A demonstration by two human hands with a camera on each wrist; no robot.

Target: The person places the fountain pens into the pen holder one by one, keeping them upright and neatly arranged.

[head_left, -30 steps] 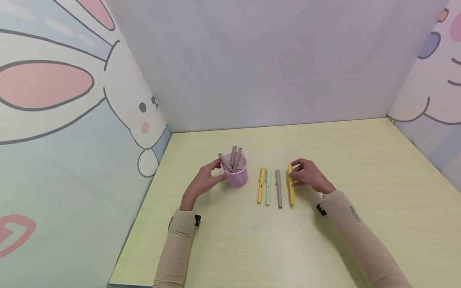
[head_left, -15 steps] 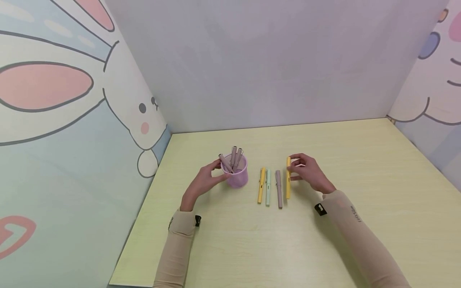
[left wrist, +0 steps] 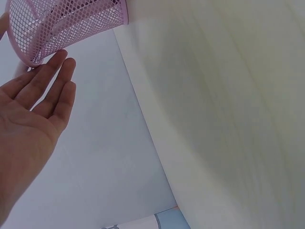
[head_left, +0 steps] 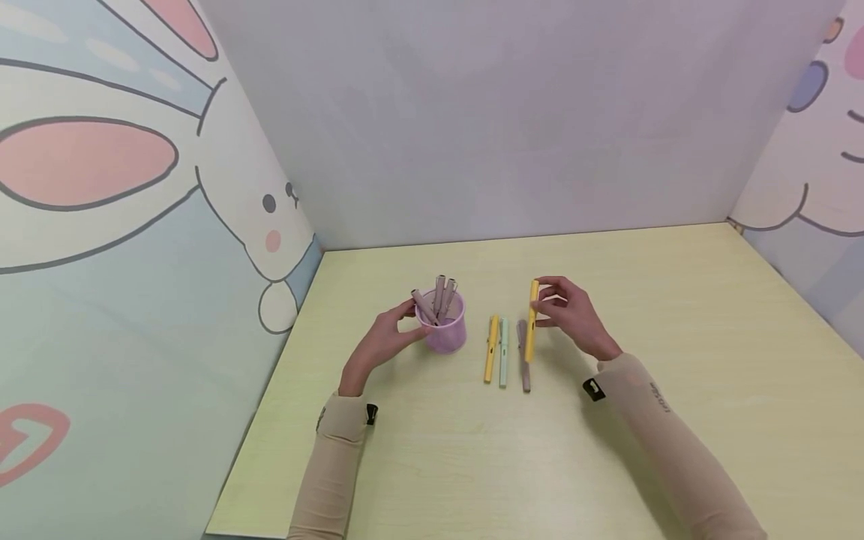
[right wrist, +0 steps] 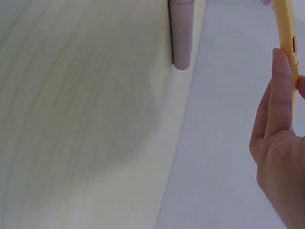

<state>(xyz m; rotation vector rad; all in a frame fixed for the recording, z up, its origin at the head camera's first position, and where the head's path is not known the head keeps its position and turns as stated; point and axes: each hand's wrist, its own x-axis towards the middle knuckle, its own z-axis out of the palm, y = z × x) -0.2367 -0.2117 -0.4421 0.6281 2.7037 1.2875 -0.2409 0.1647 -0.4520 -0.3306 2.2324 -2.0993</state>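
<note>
My right hand (head_left: 563, 311) pinches a yellow pen (head_left: 532, 321) near its top and holds it lifted off the table, hanging almost upright; the right wrist view shows the same yellow pen (right wrist: 287, 33) between thumb and fingers. My left hand (head_left: 386, 339) rests against the left side of a pink mesh cup (head_left: 445, 331) that holds three mauve pens (head_left: 437, 296). In the left wrist view the fingers (left wrist: 52, 90) lie straight beside the mesh cup (left wrist: 62, 24). On the table between the hands lie a yellow pen (head_left: 490, 348), a pale green pen (head_left: 502, 351) and a mauve pen (head_left: 523, 367).
The pale yellow-green table (head_left: 607, 450) is boxed in by a grey back wall and cartoon-rabbit panels (head_left: 135, 225) on the left and right. Its front edge runs near the bottom left.
My right hand has lifted the yellow pen off the table and carried it up and to the left, over the mauve pen. The left hand and cup have not moved.
</note>
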